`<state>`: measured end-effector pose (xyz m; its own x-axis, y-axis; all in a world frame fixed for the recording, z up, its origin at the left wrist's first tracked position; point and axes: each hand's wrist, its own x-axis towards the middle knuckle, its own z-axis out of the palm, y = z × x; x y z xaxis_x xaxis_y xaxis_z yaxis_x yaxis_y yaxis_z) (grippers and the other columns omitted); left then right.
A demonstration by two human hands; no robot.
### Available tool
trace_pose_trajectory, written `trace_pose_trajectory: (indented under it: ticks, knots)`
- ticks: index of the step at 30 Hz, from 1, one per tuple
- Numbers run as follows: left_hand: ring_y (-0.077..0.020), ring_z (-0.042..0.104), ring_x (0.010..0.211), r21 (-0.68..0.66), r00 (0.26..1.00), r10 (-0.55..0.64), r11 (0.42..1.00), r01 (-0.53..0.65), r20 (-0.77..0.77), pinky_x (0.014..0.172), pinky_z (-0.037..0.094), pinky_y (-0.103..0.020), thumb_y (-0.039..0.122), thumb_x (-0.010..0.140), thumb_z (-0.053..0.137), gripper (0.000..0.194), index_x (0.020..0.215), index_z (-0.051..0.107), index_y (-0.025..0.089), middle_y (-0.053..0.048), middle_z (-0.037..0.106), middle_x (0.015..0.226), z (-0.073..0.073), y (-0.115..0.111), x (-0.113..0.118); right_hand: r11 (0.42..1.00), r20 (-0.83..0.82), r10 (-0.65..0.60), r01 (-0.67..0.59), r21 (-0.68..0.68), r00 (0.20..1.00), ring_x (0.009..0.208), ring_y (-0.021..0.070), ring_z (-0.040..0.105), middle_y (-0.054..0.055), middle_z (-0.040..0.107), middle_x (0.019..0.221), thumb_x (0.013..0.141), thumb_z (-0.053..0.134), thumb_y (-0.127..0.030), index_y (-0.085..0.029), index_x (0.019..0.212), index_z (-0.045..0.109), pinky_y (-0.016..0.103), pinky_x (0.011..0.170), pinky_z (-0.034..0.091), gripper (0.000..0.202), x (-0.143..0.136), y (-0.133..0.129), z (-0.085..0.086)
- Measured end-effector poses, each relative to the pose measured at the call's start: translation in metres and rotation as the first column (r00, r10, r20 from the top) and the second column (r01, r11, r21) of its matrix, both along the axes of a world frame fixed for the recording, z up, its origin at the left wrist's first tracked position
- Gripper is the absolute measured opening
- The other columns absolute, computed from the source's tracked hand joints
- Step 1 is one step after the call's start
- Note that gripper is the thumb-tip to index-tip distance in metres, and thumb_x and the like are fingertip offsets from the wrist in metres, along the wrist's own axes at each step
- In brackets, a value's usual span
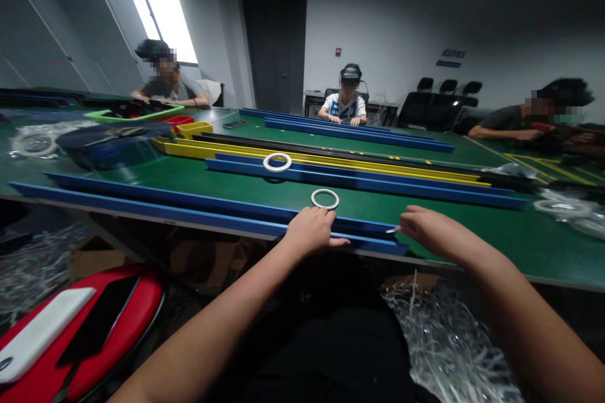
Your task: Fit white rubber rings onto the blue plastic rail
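A long blue U-shaped channel (155,206) lies along the near edge of the green table. My left hand (309,228) is wrapped over it near its right end, with the thumb on the near side. My right hand (423,230) is closed in a pinch just past that end. A small whitish strip (392,230) shows at its fingertips, too small to make out fully. Just beyond my left hand is a white tape roll (325,199), its near edge partly covered by the fingers. A second white tape roll (277,162) rests against another blue channel (368,181).
Yellow channels (326,160) and more blue channels (359,131) lie farther back. A wide dark blue roll (111,145) and a green tray (137,114) stand left. Bagged rolls (567,208) lie right. Below are a red stool (118,321) and heaped strips (449,340). Three people sit around.
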<state>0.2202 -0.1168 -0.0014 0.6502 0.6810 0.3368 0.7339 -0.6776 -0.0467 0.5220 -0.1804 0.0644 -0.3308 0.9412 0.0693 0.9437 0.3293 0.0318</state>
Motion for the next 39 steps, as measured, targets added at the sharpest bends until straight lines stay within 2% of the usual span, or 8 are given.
trace_pose_trajectory:
  ticks: [4,8,11,15,23,29,34,39]
  knots:
    - [-0.0298,0.064,0.089,-0.001,1.000,-0.011,1.000,0.011,0.013,0.075,0.045,-0.038,0.082,0.079,0.037,0.075,0.106,0.061,0.016,-0.014,0.066,0.097,-0.002,0.001,0.000,0.998,-0.064,0.057,-0.057,0.004,0.996,0.073,0.0159,0.057,0.006,0.062,0.090,0.094,0.044,-0.041,-0.022,0.080,0.067,0.029,0.067,0.043,0.033,0.004,-0.001,0.001]
    - [-0.0302,0.064,0.088,-0.003,1.000,-0.016,1.000,0.016,0.020,0.075,0.044,-0.038,0.082,0.079,0.038,0.075,0.104,0.061,0.016,-0.014,0.066,0.097,-0.002,0.002,-0.001,0.999,-0.142,0.029,-0.025,0.027,0.990,0.080,0.0174,0.060,0.005,0.066,0.095,0.090,0.047,-0.027,-0.025,0.096,0.068,0.029,0.071,0.046,0.022,0.008,0.003,-0.004]
    - [-0.0303,0.064,0.088,0.002,0.999,-0.020,1.000,0.020,0.027,0.075,0.044,-0.038,0.082,0.079,0.038,0.075,0.105,0.061,0.016,-0.014,0.066,0.096,-0.002,0.003,-0.001,0.999,-0.190,0.035,-0.034,0.011,0.981,0.085,0.0170,0.061,0.004,0.067,0.101,0.085,0.045,-0.015,-0.026,0.106,0.066,0.027,0.072,0.047,0.031,0.008,0.004,-0.009]
    - [-0.0303,0.064,0.089,-0.011,0.999,-0.018,1.000,0.018,0.038,0.076,0.044,-0.038,0.082,0.078,0.040,0.074,0.105,0.061,0.016,-0.015,0.066,0.096,-0.002,0.002,-0.001,0.994,-0.220,0.104,-0.097,0.041,0.970,0.094,0.0164,0.062,0.004,0.067,0.108,0.078,0.042,-0.006,-0.025,0.107,0.064,0.027,0.079,0.047,0.040,0.002,-0.001,-0.009]
    - [-0.0298,0.064,0.089,-0.006,1.000,-0.011,1.000,0.011,0.027,0.076,0.044,-0.037,0.082,0.078,0.039,0.074,0.102,0.061,0.016,-0.014,0.066,0.095,-0.002,0.002,0.000,0.994,-0.227,0.097,-0.083,0.070,0.969,0.076,0.0156,0.054,0.002,0.061,0.081,0.084,0.040,-0.012,-0.023,0.080,0.053,0.028,0.070,0.043,0.018,-0.010,-0.020,-0.004]
    - [-0.0292,0.064,0.090,0.001,1.000,-0.004,1.000,0.004,0.019,0.076,0.044,-0.037,0.083,0.078,0.038,0.074,0.104,0.060,0.017,-0.013,0.066,0.096,-0.002,0.002,0.000,0.999,-0.289,-0.031,0.026,-0.021,0.957,0.077,0.0156,0.057,0.003,0.064,0.091,0.094,0.038,-0.023,-0.023,0.096,0.055,0.027,0.068,0.045,0.018,-0.020,-0.034,0.000]
    - [-0.0289,0.064,0.088,0.019,1.000,-0.008,1.000,0.007,0.019,0.075,0.044,-0.038,0.083,0.079,0.035,0.073,0.101,0.060,0.017,-0.012,0.066,0.095,-0.003,0.002,-0.001,0.998,-0.340,0.008,0.016,0.068,0.940,0.097,0.0185,0.061,0.008,0.064,0.111,0.095,0.036,-0.024,-0.023,0.111,0.057,0.031,0.083,0.049,0.026,-0.006,-0.038,-0.014]
    - [-0.0289,0.063,0.089,0.010,1.000,-0.005,1.000,0.004,0.018,0.076,0.045,-0.038,0.082,0.079,0.037,0.074,0.104,0.060,0.017,-0.013,0.066,0.097,-0.002,0.001,0.000,0.999,-0.352,-0.029,0.033,0.005,0.936,0.076,0.0150,0.063,0.004,0.067,0.097,0.095,0.038,-0.026,-0.025,0.107,0.059,0.027,0.068,0.049,0.025,-0.006,-0.049,-0.022]
